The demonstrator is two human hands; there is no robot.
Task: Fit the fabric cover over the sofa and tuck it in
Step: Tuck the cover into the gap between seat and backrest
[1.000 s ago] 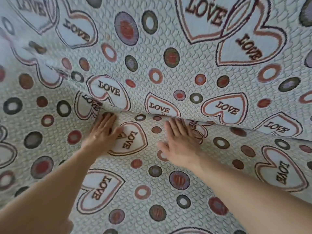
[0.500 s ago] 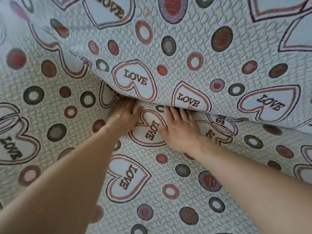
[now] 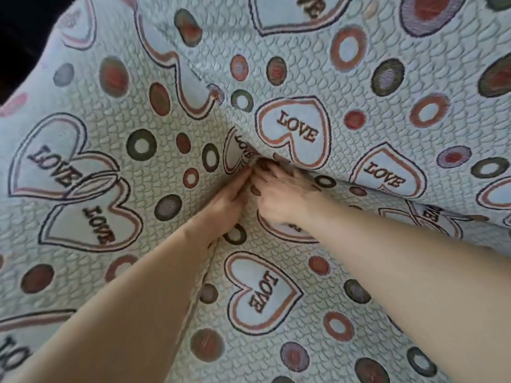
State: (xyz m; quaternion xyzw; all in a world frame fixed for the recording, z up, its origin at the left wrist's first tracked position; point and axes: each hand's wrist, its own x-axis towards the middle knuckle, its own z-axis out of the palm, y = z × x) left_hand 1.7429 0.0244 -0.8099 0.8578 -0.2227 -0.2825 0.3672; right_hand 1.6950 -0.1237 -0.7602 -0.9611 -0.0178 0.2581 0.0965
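Note:
A pale quilted fabric cover, printed with LOVE hearts and coloured rings, lies over the whole sofa and fills the view. A deep crease runs where seat meets backrest. My left hand lies flat on the cover, fingers together, their tips pushed into the corner of that crease. Touching it on the right, my right hand is blurred, its fingers bent and pressed into the same fold under a LOVE heart. Both sets of fingertips are hidden in the fabric. Neither hand holds a loose object.
The cover rises up the backrest behind my hands and bulges over the left arm of the sofa. A dark gap shows past the cover's edge at the top left. My bare forearms cross the seat from the bottom.
Both hands have slid left along the crease and come together at its corner. The right hand's fingers have curled in. The view has shifted left and closer.

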